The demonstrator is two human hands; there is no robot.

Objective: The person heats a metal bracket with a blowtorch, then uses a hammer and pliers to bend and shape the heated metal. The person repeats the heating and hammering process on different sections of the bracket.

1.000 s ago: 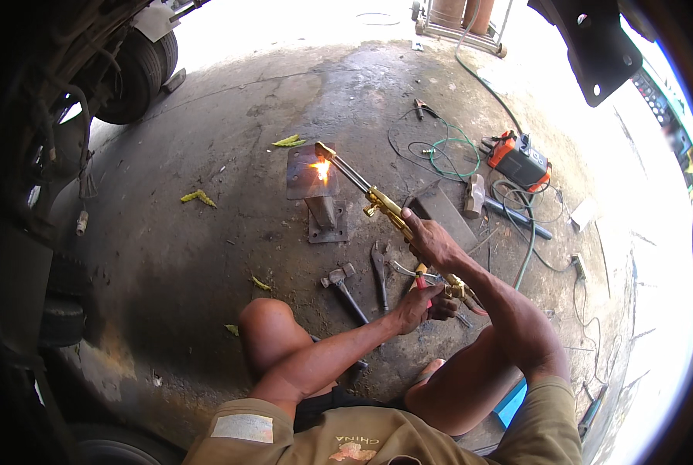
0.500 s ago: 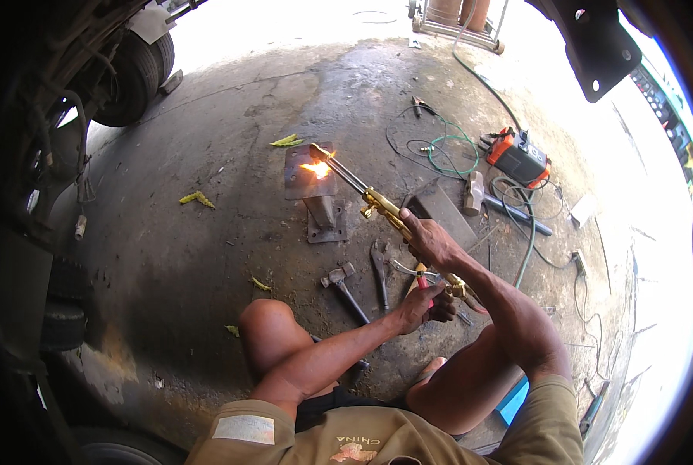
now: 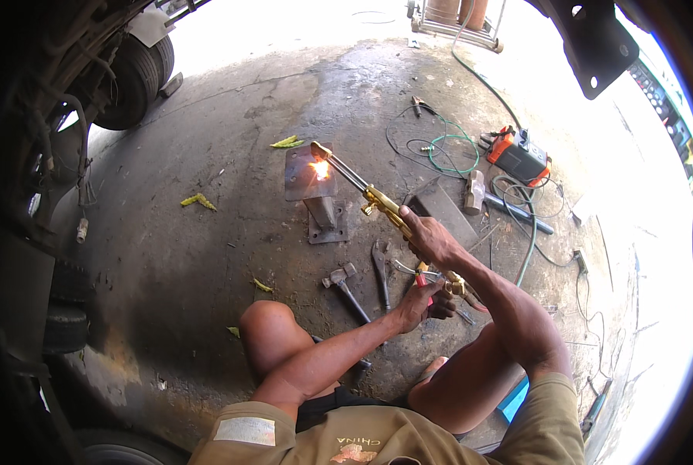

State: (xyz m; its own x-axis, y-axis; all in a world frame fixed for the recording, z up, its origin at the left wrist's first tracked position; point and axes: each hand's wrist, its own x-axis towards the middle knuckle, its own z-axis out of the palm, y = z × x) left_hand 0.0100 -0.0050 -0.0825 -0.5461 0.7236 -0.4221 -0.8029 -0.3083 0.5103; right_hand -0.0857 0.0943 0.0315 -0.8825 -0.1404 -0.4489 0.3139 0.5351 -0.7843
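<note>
My right hand (image 3: 433, 239) is wrapped round the brass body of a long cutting torch (image 3: 387, 211). Its tubes slant up and left to an angled tip just over the top plate of a rusty steel bracket (image 3: 301, 184). A bright orange flame (image 3: 320, 169) glows against that plate. Lower down, my left hand (image 3: 422, 306) is closed beside the torch's valve end, on a small red thing with a yellow end (image 3: 423, 280); its kind is not clear. A hammer (image 3: 348, 293) and a dark wrench (image 3: 380, 271) lie near my left hand.
A sledgehammer (image 3: 475, 194) lies beside a flat steel plate (image 3: 443, 213). An orange-and-black welding machine (image 3: 519, 157) sits to the right among cables and hoses. Truck wheels (image 3: 129, 81) stand at far left. A trolley with gas cylinders (image 3: 470, 15) is at the back.
The flame on the plate has become more compact and whiter, less spread sideways. Both hands and the torch hold almost the same position.
</note>
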